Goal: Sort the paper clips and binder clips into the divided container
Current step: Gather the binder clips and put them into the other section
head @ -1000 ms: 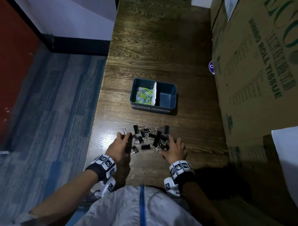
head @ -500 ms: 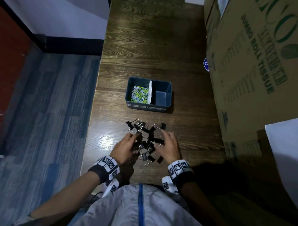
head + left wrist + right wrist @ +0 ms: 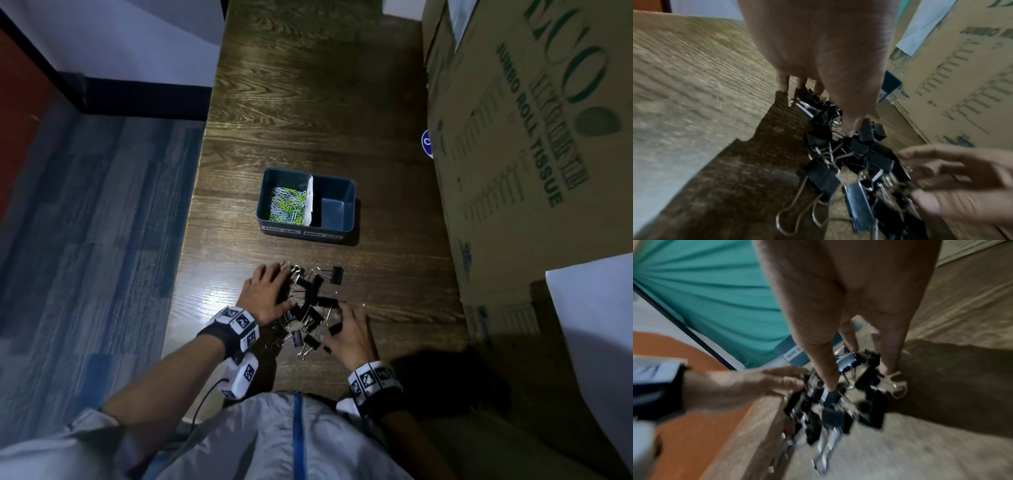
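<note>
A dark blue divided container [image 3: 337, 237] stands mid-table. Its left compartment holds green and white paper clips [image 3: 287, 206]; its right compartment [image 3: 334, 214] shows only bare floor. A loose pile of black binder clips [image 3: 310, 306] lies on the table in front of it. My left hand [image 3: 279, 287] lies with fingers spread on the pile's far left side. My right hand [image 3: 342, 325] touches the pile's near right side with fingers spread. In the left wrist view straight fingers [image 3: 783, 82] touch the binder clips [image 3: 859, 154]. The right wrist view is blurred over the binder clips [image 3: 838, 412].
A large cardboard box [image 3: 531, 154] walls off the table's right side, with a white sheet [image 3: 599, 325] in front of it. The table's left edge [image 3: 191, 240] drops to blue carpet. A loose binder clip [image 3: 337, 275] sits at the pile's far right.
Both hands have raked the binder clips into a tighter pile. The left hand has slid forward along the pile's left side; the right hand has drawn back toward me.
</note>
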{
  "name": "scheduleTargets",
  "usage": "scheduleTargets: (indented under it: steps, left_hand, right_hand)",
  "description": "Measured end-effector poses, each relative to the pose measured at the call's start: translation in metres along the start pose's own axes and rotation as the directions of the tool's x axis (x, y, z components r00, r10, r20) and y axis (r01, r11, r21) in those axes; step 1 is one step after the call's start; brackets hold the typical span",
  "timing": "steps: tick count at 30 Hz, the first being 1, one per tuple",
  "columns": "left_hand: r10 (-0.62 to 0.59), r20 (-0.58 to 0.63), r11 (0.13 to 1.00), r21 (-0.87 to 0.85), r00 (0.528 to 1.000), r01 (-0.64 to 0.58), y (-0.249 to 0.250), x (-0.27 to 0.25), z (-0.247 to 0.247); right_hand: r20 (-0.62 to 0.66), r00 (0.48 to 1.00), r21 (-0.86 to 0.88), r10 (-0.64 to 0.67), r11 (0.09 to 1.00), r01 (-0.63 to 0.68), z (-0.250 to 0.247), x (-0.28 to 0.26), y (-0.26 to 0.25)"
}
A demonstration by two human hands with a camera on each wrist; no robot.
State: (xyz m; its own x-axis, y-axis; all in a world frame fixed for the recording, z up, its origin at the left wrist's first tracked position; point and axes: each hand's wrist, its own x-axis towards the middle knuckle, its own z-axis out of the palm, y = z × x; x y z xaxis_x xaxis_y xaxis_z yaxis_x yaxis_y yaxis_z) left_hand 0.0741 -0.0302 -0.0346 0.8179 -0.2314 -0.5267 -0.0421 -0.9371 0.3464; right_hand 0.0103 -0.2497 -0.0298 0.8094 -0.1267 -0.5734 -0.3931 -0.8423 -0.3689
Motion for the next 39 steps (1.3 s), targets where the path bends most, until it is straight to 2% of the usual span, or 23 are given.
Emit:
scheduleTargets:
  steps: [4, 8, 11, 13, 15, 18, 24, 29, 31, 33, 37, 39]
  left_hand:
    - [0.101, 0.000, 0.993, -0.054, 0.995, -0.101, 0.001, -0.017, 0.008]
    - [0.092, 0.047, 0.995, 0.031, 0.995, -0.093, -0.003, -0.036, 0.012]
    - [0.079, 0.110, 0.976, 0.194, 0.991, -0.100, 0.001, -0.041, 0.019]
    - [0.086, 0.123, 0.964, 0.242, 0.989, -0.114, 0.003, -0.036, 0.021]
    - [0.093, 0.094, 0.950, 0.289, 0.991, -0.116, 0.005, -0.027, 0.020]
    - [0.092, 0.075, 0.948, 0.297, 0.993, -0.111, 0.011, -0.013, 0.016]
    - [0.080, 0.056, 0.985, 0.151, 0.995, -0.087, 0.018, 0.000, 0.000]
    - [0.038, -0.060, 0.999, -0.019, 0.997, -0.039, 0.010, -0.002, -0.007]
    - [0.055, -0.085, 0.996, -0.070, 0.995, -0.061, 0.007, -0.004, -0.006]
    - [0.090, -0.092, 0.994, -0.051, 0.992, -0.095, 0.006, -0.009, -0.008]
    - [0.165, -0.158, 0.985, -0.019, 0.974, -0.170, 0.005, -0.012, -0.012]
    - [0.174, -0.192, 0.978, -0.082, 0.966, -0.193, 0.008, -0.015, -0.016]
  right_hand:
    - [-0.016, 0.995, -0.005, -0.100, 0.995, 0.100, -0.017, 0.009, -0.007]
    - [-0.044, 0.991, -0.005, -0.123, 0.992, 0.123, -0.043, 0.035, -0.020]
    - [0.153, 0.981, -0.031, -0.119, 0.992, 0.125, -0.059, 0.051, -0.034]
    - [0.280, 0.950, -0.190, -0.139, 0.962, 0.196, -0.057, 0.057, -0.041]
    - [0.349, 0.923, -0.350, -0.164, 0.890, 0.291, -0.048, 0.057, -0.044]
    - [0.298, 0.931, -0.402, -0.211, 0.857, 0.323, -0.036, 0.051, -0.046]
    - [0.209, 0.951, -0.323, -0.227, 0.902, 0.286, -0.032, 0.047, -0.049]
    - [0.164, 0.957, -0.259, -0.240, 0.925, 0.277, -0.036, 0.048, -0.047]
    - [0.191, 0.950, -0.222, -0.249, 0.931, 0.289, -0.039, 0.047, -0.045]
    - [0.203, 0.941, -0.185, -0.272, 0.933, 0.309, -0.041, 0.046, -0.044]
    - [0.120, 0.938, -0.189, -0.325, 0.920, 0.343, -0.049, 0.041, -0.043]
    - [0.123, 0.944, -0.195, -0.306, 0.925, 0.326, -0.051, 0.039, -0.043]
